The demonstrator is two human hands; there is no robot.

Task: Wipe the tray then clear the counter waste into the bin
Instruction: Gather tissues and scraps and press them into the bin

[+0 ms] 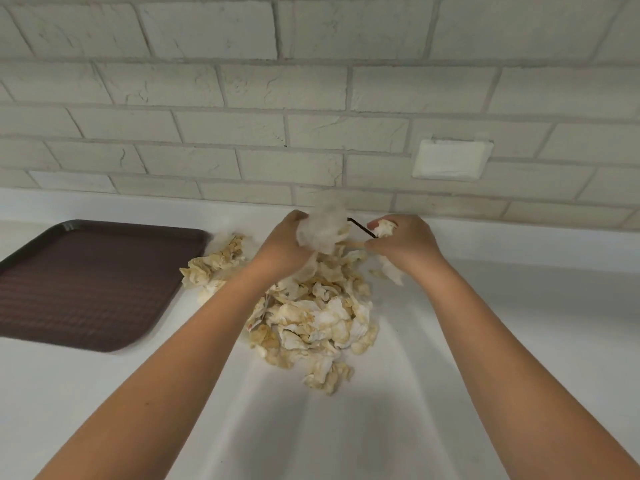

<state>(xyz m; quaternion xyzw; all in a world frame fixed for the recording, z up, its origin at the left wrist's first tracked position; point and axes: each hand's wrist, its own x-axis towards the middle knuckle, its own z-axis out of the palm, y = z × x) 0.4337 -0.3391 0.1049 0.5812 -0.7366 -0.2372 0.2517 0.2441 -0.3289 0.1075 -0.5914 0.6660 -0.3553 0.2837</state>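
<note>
Our left hand (284, 244) curls round a white wad (320, 230) and our right hand (403, 244) pinches a scrap (385, 229) at the far end of the stained paper pile (322, 317), right of the tray (86, 282); we judge the pile light, soft and loose, best scooped from underneath.

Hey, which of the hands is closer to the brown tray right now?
Left. The left hand grips a tissue wad over the napkin pile, right of the tray; the right hand holds scraps farther right.
</note>
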